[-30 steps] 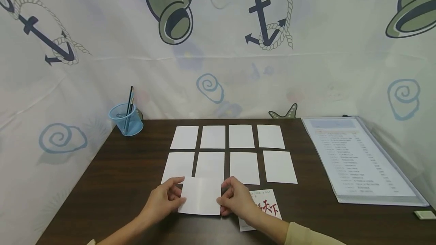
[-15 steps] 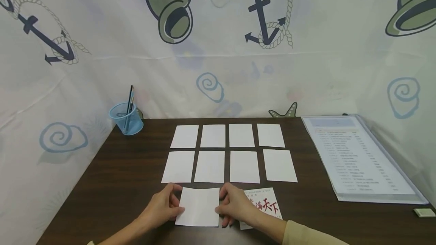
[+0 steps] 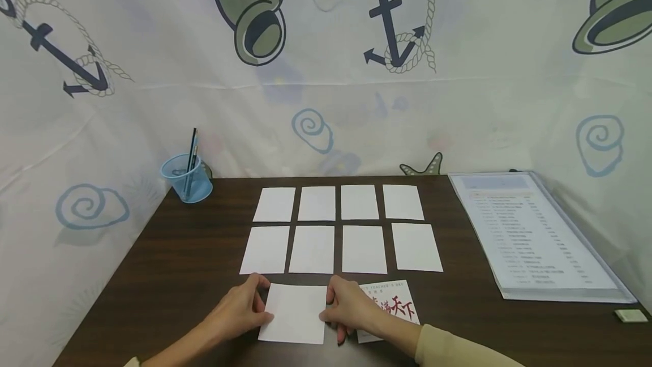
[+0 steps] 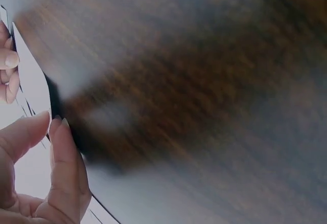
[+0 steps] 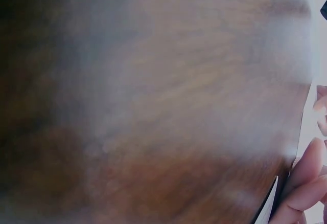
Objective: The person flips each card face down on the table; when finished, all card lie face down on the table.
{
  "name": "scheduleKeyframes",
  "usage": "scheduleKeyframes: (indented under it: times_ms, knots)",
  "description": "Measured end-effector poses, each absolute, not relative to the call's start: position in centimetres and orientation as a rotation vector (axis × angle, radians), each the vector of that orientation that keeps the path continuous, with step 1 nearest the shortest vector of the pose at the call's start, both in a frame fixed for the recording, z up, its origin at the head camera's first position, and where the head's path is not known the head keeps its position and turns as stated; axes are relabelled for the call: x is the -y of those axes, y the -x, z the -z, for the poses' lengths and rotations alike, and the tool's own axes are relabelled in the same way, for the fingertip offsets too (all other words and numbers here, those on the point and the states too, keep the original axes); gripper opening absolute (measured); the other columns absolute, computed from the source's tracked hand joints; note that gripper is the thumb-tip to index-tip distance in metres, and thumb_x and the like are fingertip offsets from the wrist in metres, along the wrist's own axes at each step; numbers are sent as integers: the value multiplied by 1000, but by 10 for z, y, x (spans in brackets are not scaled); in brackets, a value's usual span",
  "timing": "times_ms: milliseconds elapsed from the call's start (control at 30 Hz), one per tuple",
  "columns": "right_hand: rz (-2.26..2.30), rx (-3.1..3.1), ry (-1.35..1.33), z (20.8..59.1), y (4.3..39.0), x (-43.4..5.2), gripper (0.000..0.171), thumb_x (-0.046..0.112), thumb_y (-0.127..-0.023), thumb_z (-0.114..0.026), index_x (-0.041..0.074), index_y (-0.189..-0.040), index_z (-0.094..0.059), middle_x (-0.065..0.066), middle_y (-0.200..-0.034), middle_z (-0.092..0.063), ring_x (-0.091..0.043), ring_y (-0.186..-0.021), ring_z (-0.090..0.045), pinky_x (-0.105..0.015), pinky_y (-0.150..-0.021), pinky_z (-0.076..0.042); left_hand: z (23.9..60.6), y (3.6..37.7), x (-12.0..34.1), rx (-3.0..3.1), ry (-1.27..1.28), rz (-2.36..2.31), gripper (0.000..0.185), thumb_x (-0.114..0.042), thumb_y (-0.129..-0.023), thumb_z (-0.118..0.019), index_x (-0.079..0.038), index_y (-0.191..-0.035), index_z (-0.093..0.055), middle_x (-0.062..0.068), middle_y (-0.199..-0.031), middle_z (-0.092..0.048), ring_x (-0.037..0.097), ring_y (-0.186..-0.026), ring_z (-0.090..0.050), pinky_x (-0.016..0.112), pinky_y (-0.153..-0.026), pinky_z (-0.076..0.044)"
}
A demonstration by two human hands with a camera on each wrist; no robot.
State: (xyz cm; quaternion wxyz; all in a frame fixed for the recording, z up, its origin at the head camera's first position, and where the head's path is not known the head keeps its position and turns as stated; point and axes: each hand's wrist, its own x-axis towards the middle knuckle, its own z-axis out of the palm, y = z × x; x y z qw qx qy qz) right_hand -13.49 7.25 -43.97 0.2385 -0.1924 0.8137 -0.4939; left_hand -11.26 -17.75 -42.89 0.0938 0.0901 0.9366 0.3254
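Observation:
A blank white card (image 3: 294, 314) lies near the table's front edge, below two rows of similar white cards (image 3: 338, 229). My left hand (image 3: 239, 310) pinches its left edge and my right hand (image 3: 351, 308) pinches its right edge. In the left wrist view the card's edge (image 4: 31, 83) shows between my fingers (image 4: 64, 168), close to the dark wood. The right wrist view is blurred; only fingertips (image 5: 305, 183) and a card corner show at its lower right. A card with red characters (image 3: 392, 306) lies partly under my right hand.
A blue cup with pencils (image 3: 185, 177) stands at the back left corner. A clear folder with a printed sheet (image 3: 532, 237) lies along the right side, with a small eraser (image 3: 630, 315) near its front. The dark wooden table (image 3: 178, 265) is walled by a patterned curtain.
The card held in both hands has come down and toward me, from overlapping the lower row to lying near the table just below that row.

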Motion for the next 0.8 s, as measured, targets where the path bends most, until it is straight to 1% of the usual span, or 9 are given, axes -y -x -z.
scheduleKeyframes:
  times_ms: [133,267,433,500,600,700,800]
  knots:
    - [1334,-2247,529,438,136,-72,23,1,-78,-69,5,-81,-47,-3,-48,-57,-7,-34,-53,-17,-31,-34,426,113,177,-2780,-238,-920,52,-10,-68,-81,-2,-110,-51,-5,-63,-53,9,-53,-46,23,-50,-38]
    - [1347,-2251,521,438,135,-72,23,1,-78,-69,5,-82,-47,-2,-48,-57,-6,-33,-52,-16,-31,-34,426,113,177,-2771,-255,-910,52,-12,-69,-80,0,-110,-50,-5,-63,-53,8,-53,-45,23,-48,-38]
    - [1433,-2250,531,435,138,-82,20,6,-84,-67,4,-87,-48,1,-51,-55,-4,-33,-49,-16,-33,-34,426,115,178,-2778,-282,-915,54,-15,-69,-80,0,-110,-50,-6,-63,-52,6,-52,-44,23,-48,-37]
    - [1470,-2276,535,432,143,-91,18,9,-86,-66,3,-89,-49,-1,-53,-55,-5,-34,-50,-16,-34,-35,423,119,175,-2804,-294,-932,54,-18,-70,-81,-1,-111,-50,-6,-64,-51,5,-52,-43,22,-47,-37]
    - [1498,-2369,519,425,151,-112,16,13,-87,-65,3,-92,-52,-5,-58,-58,-9,-39,-53,-17,-37,-36,417,127,163,-2832,-373,-989,53,-20,-73,-79,-3,-113,-50,-7,-66,-51,3,-52,-44,21,-47,-39]
    - [1501,-2465,492,421,158,-135,17,12,-87,-65,1,-95,-56,-11,-66,-60,-16,-48,-57,-20,-42,-41,415,134,142,-2814,-524,-1035,50,-21,-76,-77,-4,-116,-51,-9,-70,-53,1,-55,-45,20,-49,-41]
    - [1479,-2516,479,421,163,-156,18,9,-85,-66,-1,-98,-58,-9,-72,-60,-20,-57,-59,-25,-48,-48,416,138,118,-2743,-638,-1044,50,-22,-78,-76,-4,-117,-52,-7,-75,-56,0,-58,-49,20,-51,-42]
